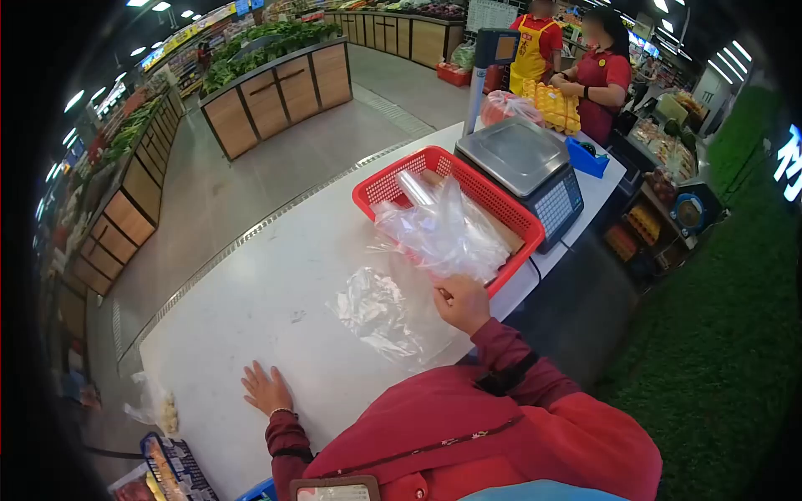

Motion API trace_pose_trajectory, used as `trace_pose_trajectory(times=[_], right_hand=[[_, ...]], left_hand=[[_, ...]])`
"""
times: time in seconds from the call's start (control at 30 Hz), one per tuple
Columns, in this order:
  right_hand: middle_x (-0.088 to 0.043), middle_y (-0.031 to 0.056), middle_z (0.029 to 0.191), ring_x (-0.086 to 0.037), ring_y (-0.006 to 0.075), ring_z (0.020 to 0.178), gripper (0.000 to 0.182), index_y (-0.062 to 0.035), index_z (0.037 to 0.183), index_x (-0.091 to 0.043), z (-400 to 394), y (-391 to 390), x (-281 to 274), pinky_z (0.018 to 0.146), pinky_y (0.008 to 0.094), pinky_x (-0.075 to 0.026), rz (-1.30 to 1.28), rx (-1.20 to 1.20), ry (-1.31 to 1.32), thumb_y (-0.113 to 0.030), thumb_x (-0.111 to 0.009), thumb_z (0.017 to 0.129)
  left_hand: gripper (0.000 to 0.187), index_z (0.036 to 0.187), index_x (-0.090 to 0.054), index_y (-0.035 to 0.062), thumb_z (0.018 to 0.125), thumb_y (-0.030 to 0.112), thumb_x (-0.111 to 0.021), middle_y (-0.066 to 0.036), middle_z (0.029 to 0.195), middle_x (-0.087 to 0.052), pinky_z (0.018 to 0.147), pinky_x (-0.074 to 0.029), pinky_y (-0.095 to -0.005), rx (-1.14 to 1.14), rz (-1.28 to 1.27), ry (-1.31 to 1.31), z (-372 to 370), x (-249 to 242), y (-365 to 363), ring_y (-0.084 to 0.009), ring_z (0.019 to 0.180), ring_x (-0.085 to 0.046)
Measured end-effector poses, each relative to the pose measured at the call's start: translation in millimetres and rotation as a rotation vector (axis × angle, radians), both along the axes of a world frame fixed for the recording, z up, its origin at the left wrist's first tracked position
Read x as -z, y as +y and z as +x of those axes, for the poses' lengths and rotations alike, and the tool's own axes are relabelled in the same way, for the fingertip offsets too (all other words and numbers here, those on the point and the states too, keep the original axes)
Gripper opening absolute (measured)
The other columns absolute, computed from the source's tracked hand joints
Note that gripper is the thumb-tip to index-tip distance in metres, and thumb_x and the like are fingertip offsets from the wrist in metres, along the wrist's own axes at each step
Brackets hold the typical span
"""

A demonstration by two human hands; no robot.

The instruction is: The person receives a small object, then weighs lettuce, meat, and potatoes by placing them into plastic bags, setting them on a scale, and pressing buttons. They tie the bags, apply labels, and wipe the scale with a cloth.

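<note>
My left hand [266, 388] lies flat on the white table, palm down with its fingers spread and nothing in it. At the near side of a red plastic basket [364, 197], my right hand [462, 304] is closed, its fingers pinched on the edge of a clear plastic bag [380, 305]. That crumpled bag rests on the tabletop, left of my right hand. More clear plastic bags [451, 230] and a clear roll [415, 188] fill the basket. Exactly how my fingertips grip the film is hard to make out.
Behind the basket stands a weighing scale [514, 146] with a blue tape dispenser [587, 157] beside it. Yellow egg trays [555, 107] and two people in red are at the far end. A small bag of pale items [170, 413] lies at the left edge of the table [242, 309].
</note>
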State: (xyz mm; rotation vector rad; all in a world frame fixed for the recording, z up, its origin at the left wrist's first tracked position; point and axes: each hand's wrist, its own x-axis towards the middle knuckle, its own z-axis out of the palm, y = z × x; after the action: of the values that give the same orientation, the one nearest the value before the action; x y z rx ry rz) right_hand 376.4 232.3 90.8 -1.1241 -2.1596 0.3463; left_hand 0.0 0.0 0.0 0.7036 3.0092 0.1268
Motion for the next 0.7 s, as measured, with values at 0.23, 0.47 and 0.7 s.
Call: trace_pose_trajectory(times=[0.23,0.47,0.7], right_hand=[[-0.062,0.0018,0.074,-0.054,0.0057,0.063,0.014,0.0009,0.088,-0.065,-6,34,-26,0.057,0.0213,-0.042,-0.435,-0.122,0.694,-0.012,-0.064,0.084],[-0.061,0.0081,0.097,-0.06,0.0155,0.08,0.026,-0.0007,0.11,-0.054,-21,110,-120,0.071,0.0267,-0.049,-0.865,-0.233,1.167,-0.018,-0.053,0.092],[-0.059,0.0141,0.099,-0.06,0.0241,0.093,0.024,0.0014,0.104,-0.051,-58,158,-131,0.084,0.0329,-0.051,-1.111,-0.299,1.37,-0.02,-0.052,0.092]], left_hand=[[0.057,0.145,-0.028,0.0211,0.094,0.045,-0.04,-0.005,0.153,-0.019,0.111,-0.01,-0.0541,0.0,0.028,0.003,0,3,0,-0.0282,0.141,-0.014],[0.058,0.144,-0.03,0.0207,0.093,0.044,-0.042,-0.005,0.153,-0.02,0.111,-0.007,-0.054,-0.002,0.069,-0.017,0,1,-1,-0.0281,0.141,-0.014],[0.058,0.143,-0.032,0.0199,0.091,0.043,-0.045,-0.005,0.152,-0.022,0.111,-0.006,-0.0539,-0.007,0.096,-0.016,-2,0,-1,-0.0286,0.141,-0.014]])
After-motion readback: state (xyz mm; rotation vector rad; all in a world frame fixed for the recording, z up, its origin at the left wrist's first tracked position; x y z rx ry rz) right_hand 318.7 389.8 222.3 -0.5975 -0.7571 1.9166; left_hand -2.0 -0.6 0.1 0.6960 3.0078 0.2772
